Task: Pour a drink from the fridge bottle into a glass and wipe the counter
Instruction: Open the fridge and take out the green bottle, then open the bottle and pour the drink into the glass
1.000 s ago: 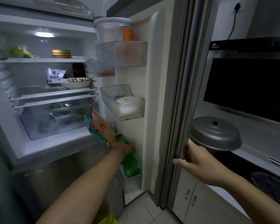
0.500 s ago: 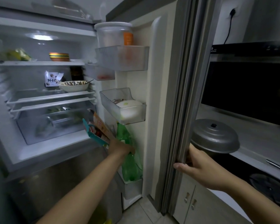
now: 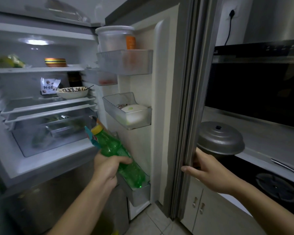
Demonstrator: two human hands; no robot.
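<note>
Green translucent plastic bottle with a yellow cap [image 3: 116,150] sits tilted in the grip of the left hand [image 3: 107,167], cap up and leaning toward the fridge interior, its base just above or inside the lowest clear door bin [image 3: 139,194]; I cannot tell whether the base touches the bin. The left hand's fingers wrap around the bottle's middle, closed tight on it. The right hand [image 3: 209,172] clasps the outer edge of the open grey fridge door [image 3: 188,107], fingers curled around the edge and thumb on the near side. Relative to the bottle, a teal and orange carton [image 3: 92,136] stands just behind its neck. Above the bottle, a clear middle door bin [image 3: 126,114] holds a white rounded container, and higher up the top door bin [image 3: 126,62] carries a round frosted lidded tub [image 3: 115,38] beside an orange pot [image 3: 131,42]. Left of the bottle, on the fridge shelves, rest a pale bowl with food [image 3: 72,92] and a stack of striped bowls [image 3: 55,62]. Well to the right of the bottle, past the door, a grey domed metal lid [image 3: 220,137] covers a pot on the stovetop.
</note>
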